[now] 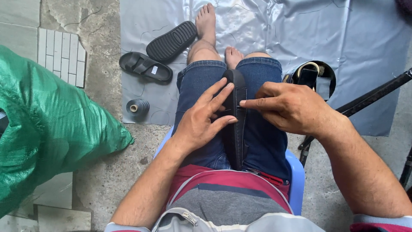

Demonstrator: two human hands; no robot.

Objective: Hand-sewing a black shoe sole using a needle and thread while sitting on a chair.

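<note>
Fingers (216, 96) of your left hand (201, 122) lie spread, pressing the black strap (237, 129) between your thighs; right hand (287, 107) fingers curl together, index tip on the strap's edge. Thread spool (137, 107) on floor sheet (266, 34)

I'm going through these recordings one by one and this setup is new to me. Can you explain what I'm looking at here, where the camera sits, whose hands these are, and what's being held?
There is no machine here. The one picture comes from a camera worn on a person's head, looking down at their own lap. They sit on a blue plastic stool in denim shorts, barefoot. A long black strap with pale stitching lies between the knees. The left hand rests on it with fingers spread; the right hand pinches at its edge, perhaps with a needle, too small to tell. On the grey sheet over the floor lie two black sandals and a grey thread spool. A green woven sack fills the left.
</note>
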